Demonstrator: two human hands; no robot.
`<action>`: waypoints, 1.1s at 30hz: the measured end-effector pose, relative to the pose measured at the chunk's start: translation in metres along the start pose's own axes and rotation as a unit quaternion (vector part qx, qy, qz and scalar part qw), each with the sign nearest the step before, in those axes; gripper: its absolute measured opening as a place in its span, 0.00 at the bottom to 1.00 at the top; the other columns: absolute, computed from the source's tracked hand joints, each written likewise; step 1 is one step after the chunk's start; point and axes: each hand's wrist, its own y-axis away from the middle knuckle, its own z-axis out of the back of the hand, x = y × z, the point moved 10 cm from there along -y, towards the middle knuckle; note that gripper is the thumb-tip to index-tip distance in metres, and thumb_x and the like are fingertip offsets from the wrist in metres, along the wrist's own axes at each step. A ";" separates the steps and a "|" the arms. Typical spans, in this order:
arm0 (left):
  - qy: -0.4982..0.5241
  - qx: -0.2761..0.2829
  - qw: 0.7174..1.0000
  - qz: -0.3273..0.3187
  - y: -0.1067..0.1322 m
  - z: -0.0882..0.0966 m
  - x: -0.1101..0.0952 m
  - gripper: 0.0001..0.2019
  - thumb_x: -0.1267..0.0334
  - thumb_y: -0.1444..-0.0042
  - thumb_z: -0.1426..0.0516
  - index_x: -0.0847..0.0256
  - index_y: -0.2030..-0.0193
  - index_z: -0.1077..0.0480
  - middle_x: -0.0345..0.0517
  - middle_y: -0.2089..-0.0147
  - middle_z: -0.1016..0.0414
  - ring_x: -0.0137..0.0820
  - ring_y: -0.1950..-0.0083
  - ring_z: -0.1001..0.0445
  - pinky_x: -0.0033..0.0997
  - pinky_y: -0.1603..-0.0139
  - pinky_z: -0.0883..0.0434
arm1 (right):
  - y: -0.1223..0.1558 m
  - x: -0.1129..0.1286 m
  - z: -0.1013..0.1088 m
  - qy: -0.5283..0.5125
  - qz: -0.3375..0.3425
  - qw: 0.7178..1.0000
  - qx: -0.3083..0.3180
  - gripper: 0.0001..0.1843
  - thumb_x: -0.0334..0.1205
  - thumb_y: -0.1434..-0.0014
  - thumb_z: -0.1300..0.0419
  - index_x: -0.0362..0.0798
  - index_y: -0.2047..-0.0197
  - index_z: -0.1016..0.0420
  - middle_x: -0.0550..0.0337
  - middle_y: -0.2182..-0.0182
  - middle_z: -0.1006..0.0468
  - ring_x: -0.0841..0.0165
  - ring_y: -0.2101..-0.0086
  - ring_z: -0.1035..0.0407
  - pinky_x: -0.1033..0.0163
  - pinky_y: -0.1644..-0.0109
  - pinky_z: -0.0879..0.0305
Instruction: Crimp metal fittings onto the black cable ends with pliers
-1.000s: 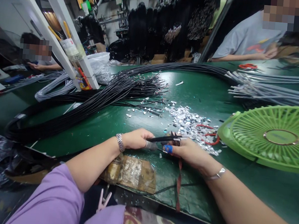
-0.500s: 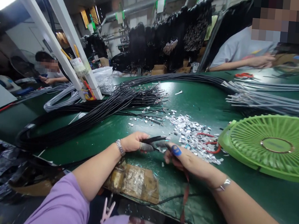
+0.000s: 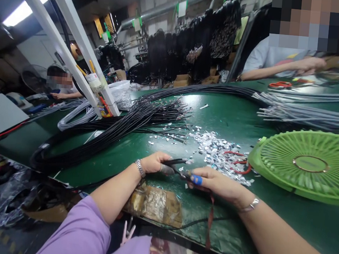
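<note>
My left hand (image 3: 154,163), with a watch at the wrist, is closed around a few short-looking black cable ends (image 3: 178,162) that point to the right. Pale bits show at their tips. Facing it, my right hand (image 3: 212,182) has its fingers curled, with blue tape (image 3: 196,179) round one of them. Its fingertips meet beside the cable ends; something dark lies in its grip that I cannot make out. A reddish strip (image 3: 210,221) hangs down below this hand. Just beyond both hands lies a heap of white and silvery scraps (image 3: 215,148).
A large bundle of black cables (image 3: 118,128) curves over the green table at left. Grey cables (image 3: 301,114) lie at right behind a green fan (image 3: 308,165). Red-handled scissors (image 3: 280,85) lie near a co-worker's arm (image 3: 269,72). A taped cardboard piece (image 3: 162,205) sits at the table edge.
My right hand has turned, and its fingers have come in closer to the cable ends. Pale bits now show at the cable tips. The view has shifted slightly.
</note>
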 end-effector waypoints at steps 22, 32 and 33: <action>-0.038 -0.204 0.973 0.097 0.001 0.026 0.013 0.07 0.64 0.46 0.45 0.65 0.71 0.34 0.30 0.86 0.40 0.18 0.87 0.43 0.18 0.85 0.46 | 0.009 0.006 0.057 0.251 -0.004 0.911 -0.329 0.15 0.47 0.45 0.49 0.48 0.68 0.26 0.57 0.73 0.24 0.63 0.71 0.31 0.61 0.68 0.37; -0.188 -0.241 0.949 0.081 0.004 0.028 0.006 0.06 0.63 0.47 0.45 0.63 0.71 0.36 0.34 0.84 0.36 0.21 0.84 0.36 0.19 0.83 0.41 | 0.001 0.011 0.036 0.465 -0.013 0.819 -0.335 0.12 0.34 0.44 0.48 0.47 0.60 0.26 0.53 0.68 0.22 0.61 0.66 0.28 0.62 0.63 0.35; -0.205 -0.239 0.946 0.074 0.004 0.027 0.004 0.06 0.63 0.48 0.45 0.63 0.71 0.36 0.34 0.84 0.36 0.21 0.84 0.36 0.19 0.82 0.42 | -0.001 0.009 0.036 0.466 -0.024 0.821 -0.329 0.13 0.34 0.45 0.48 0.47 0.59 0.26 0.52 0.67 0.22 0.61 0.65 0.28 0.62 0.62 0.35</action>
